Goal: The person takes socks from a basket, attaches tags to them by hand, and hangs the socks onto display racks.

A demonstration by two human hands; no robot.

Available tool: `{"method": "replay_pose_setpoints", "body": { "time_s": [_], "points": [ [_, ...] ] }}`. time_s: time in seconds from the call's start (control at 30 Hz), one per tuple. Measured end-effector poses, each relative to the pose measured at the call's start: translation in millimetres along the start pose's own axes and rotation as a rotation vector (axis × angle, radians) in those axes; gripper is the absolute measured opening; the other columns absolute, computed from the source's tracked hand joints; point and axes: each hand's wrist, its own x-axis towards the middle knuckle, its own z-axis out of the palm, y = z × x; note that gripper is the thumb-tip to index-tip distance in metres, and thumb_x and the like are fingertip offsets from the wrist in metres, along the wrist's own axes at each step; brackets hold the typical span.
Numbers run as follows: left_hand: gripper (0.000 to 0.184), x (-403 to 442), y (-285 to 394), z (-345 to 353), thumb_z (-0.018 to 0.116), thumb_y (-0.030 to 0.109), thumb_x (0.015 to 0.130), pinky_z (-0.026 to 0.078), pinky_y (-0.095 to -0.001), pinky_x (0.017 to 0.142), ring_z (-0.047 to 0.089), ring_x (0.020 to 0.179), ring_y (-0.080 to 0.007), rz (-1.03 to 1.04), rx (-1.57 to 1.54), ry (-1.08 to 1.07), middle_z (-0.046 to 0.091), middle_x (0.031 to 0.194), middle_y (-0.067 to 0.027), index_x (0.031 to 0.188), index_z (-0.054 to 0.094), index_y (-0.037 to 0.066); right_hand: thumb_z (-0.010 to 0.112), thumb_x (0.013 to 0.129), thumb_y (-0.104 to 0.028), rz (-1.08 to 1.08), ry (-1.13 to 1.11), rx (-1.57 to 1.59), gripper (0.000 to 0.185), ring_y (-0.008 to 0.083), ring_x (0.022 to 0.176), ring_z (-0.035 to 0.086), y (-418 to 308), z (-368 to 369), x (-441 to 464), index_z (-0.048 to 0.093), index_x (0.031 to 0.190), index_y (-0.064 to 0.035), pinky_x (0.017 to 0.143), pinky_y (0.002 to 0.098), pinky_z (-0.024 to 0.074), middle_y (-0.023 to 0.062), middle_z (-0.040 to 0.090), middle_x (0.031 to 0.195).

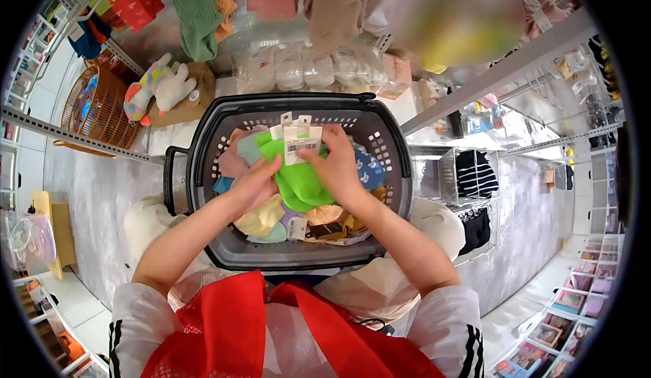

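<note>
Over the dark grey shopping basket, a bright green pair of socks is held between my two hands. A white card tag with a barcode sits at the socks' upper end and faces me. My right hand grips the right side, its thumb pressed on the tag's lower edge. At the left edge of the socks, my left hand is closed on the fabric. Below lie more folded socks, among them a cream pair and a blue patterned pair.
Behind the basket, clear bags of white items line a shelf, with green socks hanging above. A wicker basket and plush toy stand at the left. A metal post and wire bins are at the right.
</note>
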Motion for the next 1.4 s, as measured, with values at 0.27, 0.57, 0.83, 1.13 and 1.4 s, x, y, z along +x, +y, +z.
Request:
{"method": "replay_pose_setpoints", "body": {
  "time_s": [0.27,0.57,0.83,1.13,1.4],
  "points": [
    [0.043,3.8,4.4,-5.2,0.035,0.033,0.094,0.034,-0.0327,0.097,0.041,0.117,-0.0156,0.085,0.01,0.127,0.042,0.127,-0.0046,0.129,0.031,0.008,0.064,0.074,-0.005,0.386,0.036,0.33,0.018,0.0164,0.074,0.054,-4.3,-4.3,6.1,0.054,0.088,0.0025,0.068,0.0282,0.0437,0.0113,0.057,0.086],
    [0.038,4.3,26.7,-11.4,0.038,0.029,0.094,0.039,-0.031,0.092,0.049,0.108,-0.0162,0.279,-0.072,0.209,0.05,0.118,-0.006,0.122,0.04,0.004,0.054,0.086,-0.011,0.438,0.213,0.818,0.023,0.0129,0.084,0.057,8.0,-24.1,25.3,0.049,0.105,0.0019,0.071,0.0236,0.0449,0.0084,0.058,0.098],
    [0.044,3.1,24.7,-20.2,0.04,0.048,0.089,0.043,-0.0378,0.082,0.056,0.077,-0.0183,0.083,-0.068,0.422,0.056,0.086,-0.0019,0.109,0.051,0.011,0.055,0.081,-0.002,0.47,0.164,0.758,0.034,0.0188,0.093,0.055,1.3,-32.9,25.5,0.047,0.113,0.0019,0.079,0.0286,0.0449,0.0086,0.055,0.106],
    [0.034,-10.3,8.7,3.7,0.045,0.043,0.087,0.038,-0.0228,0.054,0.041,0.049,-0.0099,-0.109,-0.197,0.401,0.043,0.058,0.0013,0.091,0.052,0.01,0.059,0.076,0.001,0.242,-0.379,0.281,0.042,0.018,0.093,0.052,-25.0,17.1,-18.9,0.037,0.112,-0.0008,0.076,0.029,0.0446,0.0117,0.049,0.105],
    [0.039,-2.0,-50.4,-63.0,0.048,0.043,0.085,0.045,-0.0278,0.062,0.053,0.07,-0.0163,-0.188,0.17,0.449,0.054,0.082,-0.0041,0.101,0.051,0.008,0.074,0.061,-0.007,-0.258,-0.423,-0.136,0.058,0.034,0.1,0.044,-23.1,16.9,-18.9,0.048,0.112,-0.0027,0.087,0.0384,0.0371,0.0164,0.042,0.111]
  ]
}}
